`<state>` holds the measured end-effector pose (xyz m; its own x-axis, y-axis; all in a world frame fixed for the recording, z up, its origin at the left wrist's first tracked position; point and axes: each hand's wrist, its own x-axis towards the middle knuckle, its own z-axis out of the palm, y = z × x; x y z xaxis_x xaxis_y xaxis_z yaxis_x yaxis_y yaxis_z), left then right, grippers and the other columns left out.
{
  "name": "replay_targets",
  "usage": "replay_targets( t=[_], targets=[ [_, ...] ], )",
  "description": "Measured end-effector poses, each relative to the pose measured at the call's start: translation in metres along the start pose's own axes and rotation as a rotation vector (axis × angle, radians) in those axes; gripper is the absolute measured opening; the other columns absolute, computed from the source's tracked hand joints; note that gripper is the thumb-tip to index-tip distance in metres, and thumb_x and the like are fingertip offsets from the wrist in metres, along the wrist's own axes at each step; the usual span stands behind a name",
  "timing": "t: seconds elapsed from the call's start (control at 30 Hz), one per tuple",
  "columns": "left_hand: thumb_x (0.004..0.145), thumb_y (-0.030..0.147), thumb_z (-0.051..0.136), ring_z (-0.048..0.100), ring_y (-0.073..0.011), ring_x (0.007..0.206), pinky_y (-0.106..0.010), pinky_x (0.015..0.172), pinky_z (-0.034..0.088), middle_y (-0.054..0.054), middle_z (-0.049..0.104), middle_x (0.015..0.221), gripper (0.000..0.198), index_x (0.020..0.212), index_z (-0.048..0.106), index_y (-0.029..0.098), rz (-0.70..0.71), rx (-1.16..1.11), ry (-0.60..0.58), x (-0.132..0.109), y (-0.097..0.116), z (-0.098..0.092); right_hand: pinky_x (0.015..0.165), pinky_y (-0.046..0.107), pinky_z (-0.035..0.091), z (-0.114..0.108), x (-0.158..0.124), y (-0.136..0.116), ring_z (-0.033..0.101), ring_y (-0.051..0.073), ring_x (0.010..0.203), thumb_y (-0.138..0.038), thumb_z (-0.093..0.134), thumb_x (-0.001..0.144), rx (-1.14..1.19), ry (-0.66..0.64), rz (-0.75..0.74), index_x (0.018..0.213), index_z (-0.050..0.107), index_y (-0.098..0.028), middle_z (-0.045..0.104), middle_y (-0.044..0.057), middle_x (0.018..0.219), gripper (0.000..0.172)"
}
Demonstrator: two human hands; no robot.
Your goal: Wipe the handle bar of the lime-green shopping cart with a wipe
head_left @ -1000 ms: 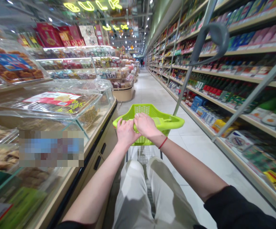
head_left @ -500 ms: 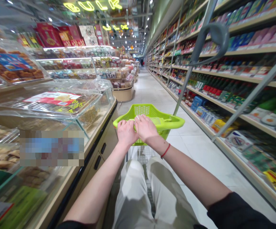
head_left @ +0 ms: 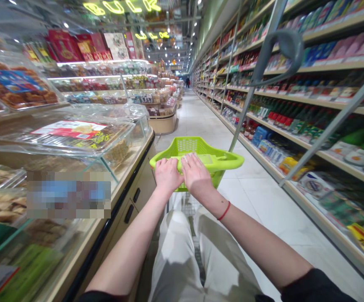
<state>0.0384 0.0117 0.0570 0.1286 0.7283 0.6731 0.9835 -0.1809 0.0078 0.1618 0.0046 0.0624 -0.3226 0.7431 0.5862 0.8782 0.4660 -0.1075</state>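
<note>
Through the head camera I had the lime-green plastic trolley basket (head_left: 188, 147) straight ahead of the wearer, just beyond the knees of the pale trousers (head_left: 182, 256). Its flat green handle (head_left: 216, 159) ran crosswise to the aisle, long axis left to right, and both hands lay on it palms down. The left hand (head_left: 168, 176) sat nearer the basket's left tip, fingers curled over the near edge; the right hand (head_left: 197, 176) sat towards the middle, flatter and slightly spread, a red cord bracelet (head_left: 224, 211) on its wrist. The hands were just beside each other, not pressed together, and neither pinched anything; I could not tell whether the fingers closed under the handle. A grey pole (head_left: 239, 119) rose from the basket's far right side to a curved grey grip (head_left: 279, 54). The glass display case (head_left: 75, 136) stood along the left of the aisle, and the packed shelves (head_left: 295, 96) along the right.
</note>
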Motion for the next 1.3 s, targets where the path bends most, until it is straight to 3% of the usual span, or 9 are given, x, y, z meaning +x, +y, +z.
replay_targets(
  t=[0.1, 0.23, 0.43, 0.5, 0.67, 0.83, 1.0, 1.17, 1.3],
  targets=[
    [0.082, 0.026, 0.053, 0.059, -0.0292, 0.086, -0.041, 0.084, 0.037, -0.010, 0.070, 0.084, 0.010, 0.083, 0.061, 0.020, -0.003, -0.003, 0.000, 0.000, 0.001, -0.001, 0.120, 0.042, 0.031, 0.000, -0.002, 0.002, 0.044, 0.027, 0.139, -0.019, 0.040, 0.099, 0.011, -0.006, -0.012, 0.135, 0.059, -0.006, 0.055, 0.018, 0.144, 0.043],
    [0.085, 0.032, 0.054, 0.059, -0.0291, 0.087, -0.041, 0.084, 0.036, -0.010, 0.070, 0.085, 0.014, 0.084, 0.061, 0.020, 0.002, -0.010, 0.002, -0.001, -0.001, 0.001, 0.115, 0.039, 0.036, -0.013, 0.023, 0.005, 0.052, 0.025, 0.131, -0.021, 0.036, 0.100, -0.004, -0.101, 0.012, 0.126, 0.064, -0.008, 0.062, 0.017, 0.134, 0.039],
    [0.083, 0.043, 0.060, 0.058, -0.0301, 0.089, -0.042, 0.086, 0.036, -0.010, 0.069, 0.088, 0.024, 0.087, 0.061, 0.020, 0.027, 0.014, -0.014, -0.002, -0.005, 0.006, 0.088, 0.031, 0.050, -0.031, 0.059, 0.007, 0.068, 0.024, 0.101, -0.023, 0.031, 0.102, -0.017, -0.356, 0.183, 0.104, 0.072, -0.009, 0.073, 0.018, 0.106, 0.043],
    [0.083, 0.043, 0.060, 0.058, -0.0301, 0.089, -0.042, 0.086, 0.037, -0.010, 0.069, 0.088, 0.023, 0.088, 0.061, 0.021, 0.022, 0.014, -0.016, -0.002, -0.005, 0.005, 0.090, 0.031, 0.049, -0.027, 0.057, 0.007, 0.067, 0.024, 0.103, -0.024, 0.032, 0.102, -0.024, -0.312, 0.176, 0.105, 0.071, -0.008, 0.072, 0.018, 0.107, 0.043],
    [0.084, 0.036, 0.057, 0.058, -0.0298, 0.088, -0.042, 0.086, 0.037, -0.011, 0.070, 0.087, 0.016, 0.086, 0.062, 0.021, -0.008, -0.019, -0.006, -0.003, 0.000, 0.002, 0.112, 0.040, 0.037, -0.008, 0.019, 0.009, 0.053, 0.027, 0.128, -0.020, 0.038, 0.099, -0.021, -0.032, 0.019, 0.126, 0.063, -0.007, 0.063, 0.018, 0.133, 0.039],
    [0.081, 0.038, 0.060, 0.059, -0.0302, 0.090, -0.043, 0.088, 0.037, -0.011, 0.070, 0.089, 0.020, 0.090, 0.063, 0.020, -0.012, -0.029, -0.022, -0.003, 0.001, -0.001, 0.117, 0.042, 0.034, -0.004, -0.014, 0.014, 0.046, 0.027, 0.136, -0.019, 0.038, 0.099, 0.005, 0.067, -0.028, 0.135, 0.057, -0.005, 0.057, 0.018, 0.141, 0.043],
    [0.081, 0.052, 0.063, 0.059, -0.0309, 0.091, -0.043, 0.087, 0.037, -0.012, 0.070, 0.091, 0.033, 0.091, 0.063, 0.020, 0.004, -0.023, -0.040, -0.003, -0.001, 0.000, 0.112, 0.037, 0.037, -0.021, 0.008, 0.025, 0.056, 0.024, 0.124, -0.019, 0.034, 0.101, -0.021, -0.057, 0.016, 0.123, 0.065, -0.009, 0.066, 0.017, 0.127, 0.039],
    [0.079, 0.067, 0.062, 0.059, -0.0311, 0.090, -0.043, 0.083, 0.037, -0.012, 0.070, 0.088, 0.047, 0.089, 0.062, 0.020, 0.001, -0.001, -0.033, -0.002, -0.001, -0.001, 0.089, 0.032, 0.049, -0.037, 0.043, 0.039, 0.068, 0.024, 0.101, -0.020, 0.033, 0.101, -0.022, -0.254, 0.200, 0.102, 0.071, -0.011, 0.073, 0.015, 0.106, 0.038],
    [0.078, 0.071, 0.060, 0.059, -0.0319, 0.091, -0.043, 0.082, 0.036, -0.012, 0.070, 0.088, 0.052, 0.088, 0.061, 0.020, -0.012, 0.002, -0.041, -0.002, 0.000, -0.002, 0.098, 0.033, 0.047, -0.032, 0.035, 0.046, 0.065, 0.023, 0.111, -0.021, 0.033, 0.102, -0.019, -0.178, 0.173, 0.111, 0.070, -0.011, 0.071, 0.016, 0.116, 0.039]
  ],
)
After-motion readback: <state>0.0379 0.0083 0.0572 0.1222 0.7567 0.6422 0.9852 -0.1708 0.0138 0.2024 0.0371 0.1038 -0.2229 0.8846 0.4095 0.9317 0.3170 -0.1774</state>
